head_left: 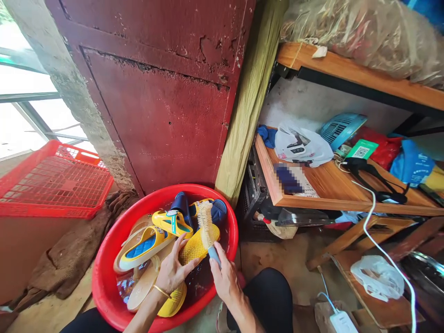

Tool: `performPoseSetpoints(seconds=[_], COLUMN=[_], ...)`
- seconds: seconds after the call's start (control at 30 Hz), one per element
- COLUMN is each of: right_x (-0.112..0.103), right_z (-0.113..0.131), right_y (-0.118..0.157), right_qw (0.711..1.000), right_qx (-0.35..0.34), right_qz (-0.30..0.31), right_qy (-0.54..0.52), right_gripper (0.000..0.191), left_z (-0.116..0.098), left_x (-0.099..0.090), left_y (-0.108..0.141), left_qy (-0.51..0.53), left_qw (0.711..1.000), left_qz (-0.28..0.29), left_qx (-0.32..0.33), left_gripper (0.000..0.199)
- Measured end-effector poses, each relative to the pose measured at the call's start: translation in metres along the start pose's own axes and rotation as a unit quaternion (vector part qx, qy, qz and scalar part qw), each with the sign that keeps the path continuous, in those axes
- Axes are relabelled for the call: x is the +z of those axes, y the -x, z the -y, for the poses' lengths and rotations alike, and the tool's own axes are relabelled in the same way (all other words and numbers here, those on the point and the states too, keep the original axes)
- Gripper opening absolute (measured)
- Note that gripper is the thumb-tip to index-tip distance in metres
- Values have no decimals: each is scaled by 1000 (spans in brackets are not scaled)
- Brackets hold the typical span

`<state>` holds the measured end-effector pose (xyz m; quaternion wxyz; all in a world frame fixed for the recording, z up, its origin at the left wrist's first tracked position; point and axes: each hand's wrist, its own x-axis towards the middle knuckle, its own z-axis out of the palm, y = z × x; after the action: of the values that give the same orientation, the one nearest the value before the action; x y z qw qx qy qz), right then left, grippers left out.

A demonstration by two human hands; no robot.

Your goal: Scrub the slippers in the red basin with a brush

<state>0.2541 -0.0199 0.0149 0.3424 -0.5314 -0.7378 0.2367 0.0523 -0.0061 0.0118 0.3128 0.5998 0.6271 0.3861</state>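
Note:
A red plastic basin (100,273) in front of me holds water and several slippers. My left hand (175,268) grips a yellow slipper (191,249), turned so its patterned sole faces up. In my right hand (225,277) is a scrub brush (207,226) with pale bristles and a grey-blue handle; its head lies over that sole. Beside my left hand rests a yellow slipper with a blue insole (144,249). Behind it is another yellow slipper with a green tag (171,223). Dark blue slippers (219,212) sit at the basin's far side. Below my left wrist another yellow slipper (175,300) shows partly.
A maroon door (166,115) stands just behind the basin. To the left are a red plastic crate (58,180) and brown sacking (65,259). On the right, a wooden shelf (326,185) carries bags and a blue fan (342,129); a white cable (378,245) hangs from it.

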Motion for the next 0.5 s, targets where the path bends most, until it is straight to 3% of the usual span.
performPoseSetpoints(seconds=[0.17,0.4,0.5], right_x=[13,4,-1], right_z=[3,2,10], right_y=[-6,9,32], right_qw=[999,970,955], right_qx=[-18,62,41], right_qz=[43,134,166], right_qy=[29,192,244], right_gripper=[50,47,48], left_z=[19,60,65], left_x=[1,28,39], left_y=[18,34,32], left_qy=[-74,-128,-113], left_qw=[994,990,991], left_qz=[-78,-36,-40], left_qx=[3,-52,-65], left_gripper=[84,87,85])
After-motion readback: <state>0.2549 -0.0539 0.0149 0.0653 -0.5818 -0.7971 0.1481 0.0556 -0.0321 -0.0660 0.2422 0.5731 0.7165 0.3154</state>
